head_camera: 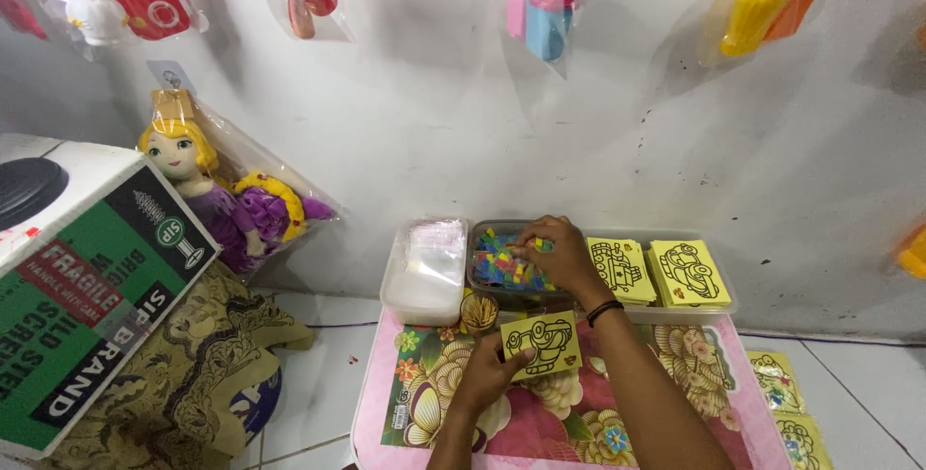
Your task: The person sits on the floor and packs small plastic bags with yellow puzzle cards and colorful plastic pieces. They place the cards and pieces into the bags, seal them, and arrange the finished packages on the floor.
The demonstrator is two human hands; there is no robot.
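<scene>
My left hand [487,374] holds a small yellow card [541,345] with a black outline drawing, above the pink flowered table [675,373]. My right hand [558,250] reaches into a clear tub [474,267] of small multicoloured packets [497,265], its fingers pinched among them; whether it grips one I cannot tell. A black band sits on the right wrist [604,311]. Two stacks of yellow outline cards [622,268] [687,272] lie in a container just right of that hand.
A clear tub of plastic bags [427,272] stands left of the packets, with a small cup of sticks [478,313] in front. A cardboard box [87,287] and bagged doll [217,200] sit at left. Bagged toys hang on the wall [540,113]. More cards [786,402] lie on the floor right.
</scene>
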